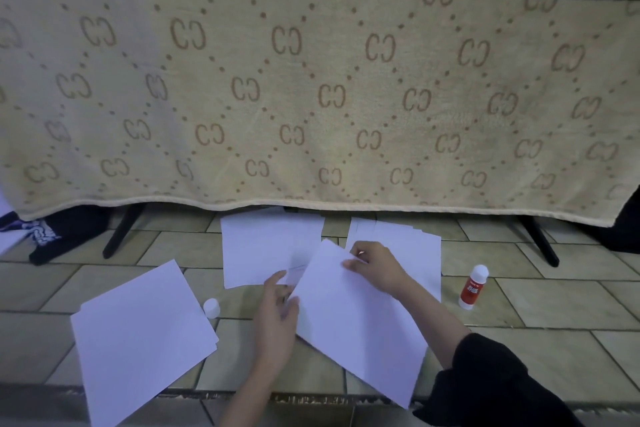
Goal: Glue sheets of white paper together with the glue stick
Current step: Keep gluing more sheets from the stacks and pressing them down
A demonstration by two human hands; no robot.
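Note:
A white sheet (356,326) lies tilted on the tiled floor in front of me. My right hand (375,267) pinches its top corner. My left hand (277,319) grips its left edge, thumb on top. Under its upper part lies another white sheet (263,250), and a fanned stack of sheets (408,239) sits to the right behind my right hand. A separate pile of sheets (142,333) lies at the left. The red-and-white glue stick (472,286) stands upright at the right, apart from both hands. A white cap (211,307) stands between the left pile and my left hand.
A beige patterned towel (318,97) hangs over a rack with black legs (121,232) just behind the papers. Dark cloth (59,232) lies at the far left. A step edge (311,399) runs along the near side of the floor.

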